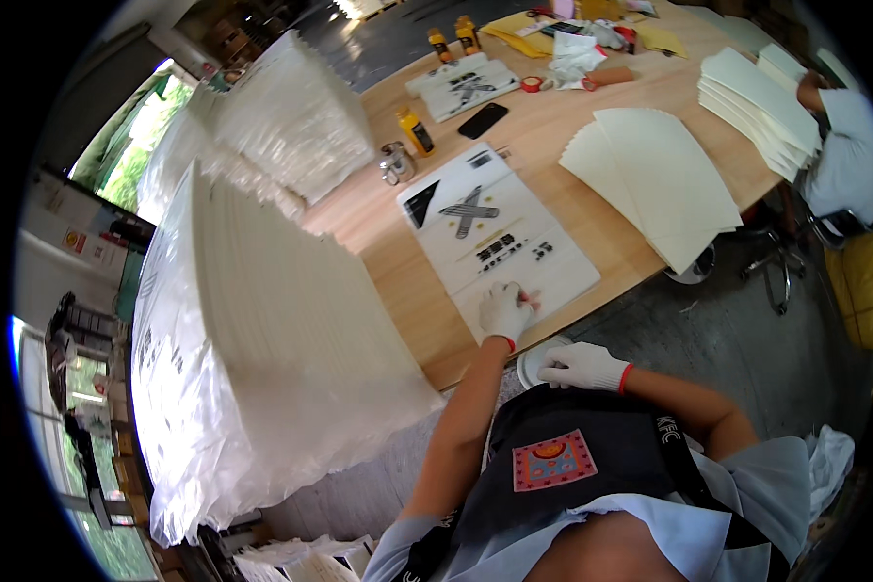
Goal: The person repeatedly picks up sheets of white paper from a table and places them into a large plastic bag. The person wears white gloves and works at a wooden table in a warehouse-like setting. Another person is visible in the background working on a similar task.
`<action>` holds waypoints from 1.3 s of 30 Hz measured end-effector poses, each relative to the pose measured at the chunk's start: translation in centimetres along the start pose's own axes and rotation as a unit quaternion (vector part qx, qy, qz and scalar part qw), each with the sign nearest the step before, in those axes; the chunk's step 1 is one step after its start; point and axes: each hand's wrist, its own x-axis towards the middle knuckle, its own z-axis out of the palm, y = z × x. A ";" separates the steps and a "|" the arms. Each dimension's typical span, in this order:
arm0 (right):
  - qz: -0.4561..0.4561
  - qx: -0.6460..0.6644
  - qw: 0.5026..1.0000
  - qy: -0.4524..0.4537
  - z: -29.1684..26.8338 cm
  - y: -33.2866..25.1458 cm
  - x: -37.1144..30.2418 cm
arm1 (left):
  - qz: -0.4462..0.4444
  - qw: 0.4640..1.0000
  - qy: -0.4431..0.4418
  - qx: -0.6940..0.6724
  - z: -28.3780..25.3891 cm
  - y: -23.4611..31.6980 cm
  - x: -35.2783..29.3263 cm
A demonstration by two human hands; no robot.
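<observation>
A white knitted glove with bare fingertips covers my left hand (pixel 506 312), which rests on the near end of a white printed bag (pixel 543 218). Its fingers are slightly apart against the surface. The bag lies flat, with a black corner and dark printed figures. My right hand (pixel 584 367), gloved in white with a red cuff, is off the table edge in front of my apron. Its fingers are curled together beside a round white container (pixel 531 367), partly hidden by the hand. Whatever those fingers may hold is hidden.
A tall plastic-wrapped stack of white sheets (pixel 281 320) stands close on the left. Cream sheets (pixel 650 179) fan out at right. Beyond the bag are a metal jar (pixel 396 163), a yellow bottle (pixel 415 131) and a black phone (pixel 483 120). Another person's sleeve (pixel 852 155) shows far right.
</observation>
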 end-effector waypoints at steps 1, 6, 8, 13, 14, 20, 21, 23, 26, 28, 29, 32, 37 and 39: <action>0.028 0.019 0.999 0.006 -0.2 0.0 -0.9 | -0.019 0.998 -0.062 0.022 0.4 -0.1 0.8; 0.063 0.136 0.987 0.054 0.1 3.4 -1.1 | 0.037 0.988 -0.117 -0.095 1.3 -3.0 3.6; 0.066 0.227 0.968 0.082 -0.6 4.0 0.3 | 0.018 0.983 -0.109 -0.145 1.9 -4.0 4.0; -0.002 0.293 0.930 0.221 -4.6 3.6 7.8 | 0.058 0.990 -0.038 -0.126 -0.7 -0.1 4.1; -0.009 0.272 0.927 0.257 -5.0 3.2 9.7 | 0.069 0.988 0.007 -0.138 -0.5 -0.8 4.3; -0.020 -0.171 0.917 0.359 -4.6 12.9 12.0 | 0.033 0.663 0.077 -0.744 -3.9 -2.4 8.6; -0.007 -0.246 0.892 0.380 -4.4 15.2 11.1 | 0.011 0.620 0.080 -0.781 -6.2 -0.2 8.6; 0.122 -0.002 0.973 0.196 -7.2 9.4 7.3 | -0.008 0.653 0.107 -0.750 -8.2 -0.8 6.7; 0.150 0.296 0.939 0.091 -9.2 5.8 4.2 | 0.030 0.814 0.048 -0.579 -7.7 1.8 5.8; 0.031 0.385 0.914 0.121 -9.0 3.3 4.4 | 0.041 0.871 -0.018 -0.489 -7.6 5.9 3.6; -0.016 0.375 0.914 0.152 -8.8 1.8 4.9 | 0.076 0.877 -0.046 -0.472 -7.3 8.1 2.9; -0.046 0.274 0.938 0.209 -8.1 -0.7 5.4 | 0.336 0.936 0.015 -0.106 -7.4 13.9 -1.5; -0.031 0.071 0.980 0.184 -7.0 -1.4 2.9 | 0.354 0.909 -0.071 -0.209 -8.8 16.0 -7.1; -0.033 0.020 0.984 0.173 -7.1 -1.6 2.5 | 0.362 0.900 -0.115 -0.213 -8.9 16.0 -6.9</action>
